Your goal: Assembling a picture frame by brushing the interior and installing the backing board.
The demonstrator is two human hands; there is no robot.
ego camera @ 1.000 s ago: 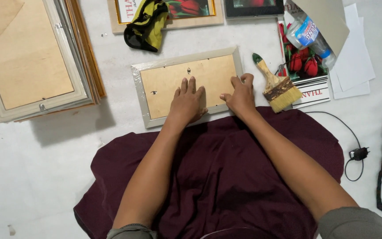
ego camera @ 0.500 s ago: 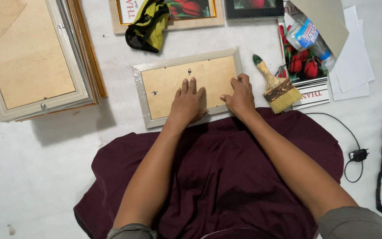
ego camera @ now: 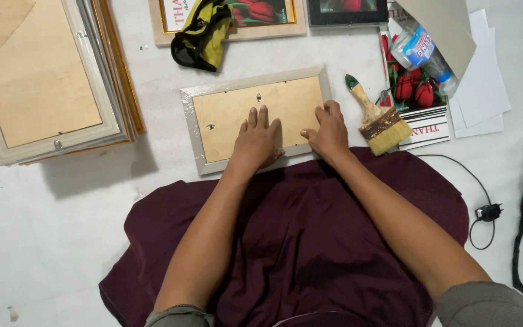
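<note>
Head view, frame: the grey-edged rectangular picture frame point(ego camera: 255, 118) lies face down on the white floor, its tan wooden backing board up, at 12 o'clock from the maroon cloth point(ego camera: 298, 242).
Left hand point(ego camera: 256, 138): spread flat, palm pressing the board.
Right hand point(ego camera: 327, 128): fingers curled, pressing at the board's right edge.
Nearby: wooden-handled paintbrush point(ego camera: 378, 118) at 3 o'clock; stacked larger frames point(ego camera: 49, 79) at 9 o'clock.
Progress: board looks seated; whether it is fastened cannot be told.

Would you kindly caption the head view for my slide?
Both hands, left hand and right hand, press a face-down picture frame beside a paintbrush.
</note>
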